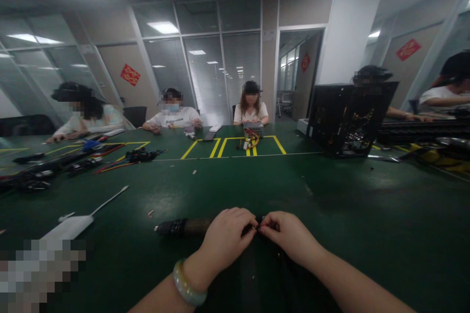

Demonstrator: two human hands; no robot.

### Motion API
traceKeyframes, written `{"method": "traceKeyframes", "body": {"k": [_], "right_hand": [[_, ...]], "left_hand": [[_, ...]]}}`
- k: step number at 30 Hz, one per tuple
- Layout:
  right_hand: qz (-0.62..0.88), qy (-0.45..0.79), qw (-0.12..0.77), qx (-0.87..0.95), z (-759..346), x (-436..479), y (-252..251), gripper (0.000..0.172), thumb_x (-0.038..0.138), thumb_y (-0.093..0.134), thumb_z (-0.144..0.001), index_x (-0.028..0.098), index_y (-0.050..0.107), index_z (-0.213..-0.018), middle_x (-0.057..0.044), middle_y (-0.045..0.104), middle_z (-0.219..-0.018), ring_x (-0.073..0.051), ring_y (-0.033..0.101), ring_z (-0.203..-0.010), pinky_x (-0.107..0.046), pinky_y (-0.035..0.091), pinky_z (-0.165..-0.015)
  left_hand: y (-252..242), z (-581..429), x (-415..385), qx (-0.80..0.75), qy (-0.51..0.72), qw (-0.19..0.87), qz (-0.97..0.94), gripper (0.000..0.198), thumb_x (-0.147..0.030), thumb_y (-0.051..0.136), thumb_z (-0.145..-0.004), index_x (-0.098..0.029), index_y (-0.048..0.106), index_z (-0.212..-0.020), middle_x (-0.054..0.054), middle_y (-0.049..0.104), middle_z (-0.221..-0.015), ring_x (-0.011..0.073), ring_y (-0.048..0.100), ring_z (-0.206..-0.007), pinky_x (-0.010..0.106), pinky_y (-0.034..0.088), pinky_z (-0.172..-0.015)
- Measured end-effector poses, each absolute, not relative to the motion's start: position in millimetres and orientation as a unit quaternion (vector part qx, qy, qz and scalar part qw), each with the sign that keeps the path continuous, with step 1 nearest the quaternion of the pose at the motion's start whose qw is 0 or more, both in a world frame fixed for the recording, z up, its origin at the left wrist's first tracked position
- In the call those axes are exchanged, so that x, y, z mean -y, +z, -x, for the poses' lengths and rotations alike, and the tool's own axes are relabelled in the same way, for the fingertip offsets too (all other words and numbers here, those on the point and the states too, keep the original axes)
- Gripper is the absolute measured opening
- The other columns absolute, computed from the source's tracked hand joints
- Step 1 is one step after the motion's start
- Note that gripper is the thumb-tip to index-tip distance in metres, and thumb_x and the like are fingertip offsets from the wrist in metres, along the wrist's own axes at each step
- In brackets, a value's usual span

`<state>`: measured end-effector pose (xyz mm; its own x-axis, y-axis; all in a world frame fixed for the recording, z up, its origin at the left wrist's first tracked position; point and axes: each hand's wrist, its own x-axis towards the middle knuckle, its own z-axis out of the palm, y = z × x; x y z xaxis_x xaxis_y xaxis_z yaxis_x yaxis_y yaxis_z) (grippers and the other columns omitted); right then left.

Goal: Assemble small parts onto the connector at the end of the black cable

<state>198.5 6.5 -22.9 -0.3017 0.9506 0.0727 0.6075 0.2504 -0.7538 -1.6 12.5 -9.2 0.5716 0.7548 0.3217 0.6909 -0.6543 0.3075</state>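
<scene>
My left hand [229, 234] is closed in a pinch, with a tiny gold-coloured bit [254, 227] showing at its fingertips. What else it may hold is too small and dark to make out. Fingertip to fingertip with it, my right hand [286, 230] also pinches, and its contents are hidden. Behind my left hand lies a dark, rod-like tool [194, 227] with a ribbed black collar and a metal tip pointing left. Its right end is covered by my hands.
On the green table [341, 234] stands a black computer case [330, 122] at right. Bundled cables [139, 155] lie far left, nearer a white device [68, 232] with a lead. Across the table, a grey box with coloured wires [252, 130] sits before a person [251, 107]. Other people sit around.
</scene>
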Motion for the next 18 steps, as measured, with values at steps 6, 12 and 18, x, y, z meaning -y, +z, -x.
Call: {"method": "traceKeyframes", "body": {"k": [6,12,18], "right_hand": [[0.525,0.319,0.278,0.738,-198.8,-6.6,-23.1,0.013,0.028,0.060,-0.084,0.022,0.070,-0.082,0.001,0.070,-0.079,-0.015,0.062,-0.072,-0.023,0.039,-0.062],[0.521,0.334,0.275,0.735,-198.7,-6.9,-22.8,0.012,0.029,0.059,-0.084,0.022,0.070,-0.082,0.001,0.070,-0.080,-0.016,0.062,-0.074,-0.023,0.040,-0.064],[0.521,0.327,0.274,0.739,-198.5,-9.4,-23.7,0.010,0.027,0.060,-0.083,0.022,0.069,-0.079,0.002,0.069,-0.077,-0.016,0.061,-0.072,-0.022,0.039,-0.064]], "left_hand": [[-10.1,1.7,-13.1,-0.416,0.207,0.071,-0.882,0.011,-0.020,0.062,-0.082,-0.023,0.062,-0.093,0.000,0.065,-0.097,0.0189,0.058,-0.093,0.034,0.043,-0.086],[-7.8,1.4,-11.7,-0.411,0.209,0.070,-0.885,0.010,-0.020,0.060,-0.084,-0.022,0.062,-0.093,0.001,0.065,-0.097,0.0191,0.058,-0.093,0.035,0.044,-0.085],[-8.6,0.9,-11.6,-0.414,0.214,0.077,-0.881,0.010,-0.021,0.062,-0.083,-0.023,0.062,-0.093,0.000,0.065,-0.097,0.0190,0.058,-0.093,0.034,0.043,-0.085]]}}
